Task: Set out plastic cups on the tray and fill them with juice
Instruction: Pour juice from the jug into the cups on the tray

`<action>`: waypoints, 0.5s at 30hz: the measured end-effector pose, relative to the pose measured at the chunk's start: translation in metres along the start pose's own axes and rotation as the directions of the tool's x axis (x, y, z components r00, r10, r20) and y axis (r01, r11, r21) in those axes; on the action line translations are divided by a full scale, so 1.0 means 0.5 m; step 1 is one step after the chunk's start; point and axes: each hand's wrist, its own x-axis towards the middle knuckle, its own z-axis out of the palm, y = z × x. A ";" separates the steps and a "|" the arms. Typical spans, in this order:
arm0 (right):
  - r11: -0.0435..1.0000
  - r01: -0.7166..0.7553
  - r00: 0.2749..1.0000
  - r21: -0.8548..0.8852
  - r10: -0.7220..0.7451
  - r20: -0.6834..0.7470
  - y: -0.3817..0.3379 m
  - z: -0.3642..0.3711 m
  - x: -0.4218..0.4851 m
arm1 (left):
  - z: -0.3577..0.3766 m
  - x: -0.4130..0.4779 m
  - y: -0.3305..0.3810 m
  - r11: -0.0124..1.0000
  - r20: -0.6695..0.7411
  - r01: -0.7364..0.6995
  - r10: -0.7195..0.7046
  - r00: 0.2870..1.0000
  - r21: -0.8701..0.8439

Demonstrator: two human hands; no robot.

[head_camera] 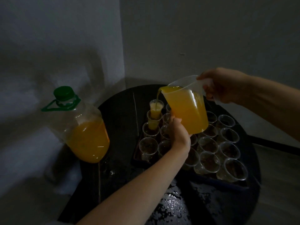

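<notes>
over the far left corner of the dark rectangular tray (135, 159), pouring orange juice (192, 118) in a thin stream from the translucent plastic jug (183, 98) into the farthest clear plastic cup (156, 105) of the left column. gripping the jug's handle with the right hand (224, 86), fingers curled tight round it, up and to the right of that cup. steadying the jug's lower front edge with the left hand (178, 133), thumb and fingers curled against its base, lying just beside the cup on the nearer side. tilting the jug's long axis toward the far left, holding the spout above the cup's mouth and apart from it. filling that cup partway, with foam showing near the rim. reading the next cup (153, 123) down the same column as probably holding juice too, and the remaining clear cups (209, 158) as empty, upright, rim to rim in rows on the tray. judging the coming move as easing the tilt back and drawing the spout nearward along the column, with the left hand as the closer guide. noting, on the round black table (116, 114) left of the tray and apart from it, a large clear plastic bottle with a green cap (86, 130), capped, partly full of orange juice.
</notes>
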 end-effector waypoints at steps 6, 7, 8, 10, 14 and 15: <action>1.000 -0.018 1.000 0.007 0.018 -0.023 -0.004 0.002 0.003 | 0.001 -0.005 0.002 1.000 -0.004 -0.006 0.006 1.000 -0.002; 1.000 -0.016 0.999 0.004 0.016 -0.029 -0.003 0.001 0.003 | 0.002 -0.006 0.003 1.000 -0.006 -0.006 0.006 1.000 0.002; 1.000 -0.013 0.999 0.001 0.013 -0.031 -0.003 0.002 0.002 | 0.002 -0.008 0.003 1.000 -0.007 -0.006 0.006 1.000 0.005; 1.000 -0.006 1.000 -0.001 0.006 -0.020 -0.001 0.002 0.001 | 0.001 -0.010 0.004 1.000 -0.004 -0.006 0.006 1.000 0.003; 1.000 -0.014 0.999 -0.019 0.014 -0.032 -0.001 0.000 0.007 | -0.001 -0.013 0.004 1.000 0.007 -0.006 0.006 1.000 0.014; 1.000 -0.018 0.999 -0.026 0.017 -0.035 -0.002 0.000 0.007 | -0.002 -0.013 0.004 1.000 0.010 -0.006 0.006 1.000 0.014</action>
